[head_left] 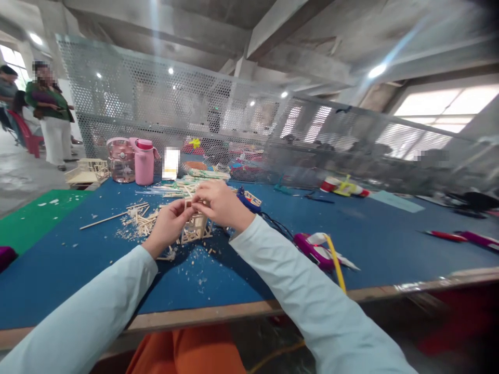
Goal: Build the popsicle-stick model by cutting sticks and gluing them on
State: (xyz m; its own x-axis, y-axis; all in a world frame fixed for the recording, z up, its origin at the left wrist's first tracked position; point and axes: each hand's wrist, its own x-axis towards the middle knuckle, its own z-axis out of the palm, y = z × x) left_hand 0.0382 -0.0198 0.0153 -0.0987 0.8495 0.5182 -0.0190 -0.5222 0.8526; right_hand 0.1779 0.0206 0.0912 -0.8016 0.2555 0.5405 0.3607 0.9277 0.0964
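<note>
A small wooden stick model stands on the blue table, under and between my two hands. My left hand is closed at the model's upper left, its fingertips pinching a thin pale stick. From the right, my right hand reaches over the top with thumb and fingers pressed together at the same spot; what lies between them is too small to make out. Left of the model lies a heap of short stick pieces with crumbs around it. Bundled long sticks lie behind my hands.
A pink flask, a clear pink jug and another stick model stand back left. Right of my right forearm lies a purple glue gun with a yellow cord. A perforated metal screen runs behind. One person stands far left.
</note>
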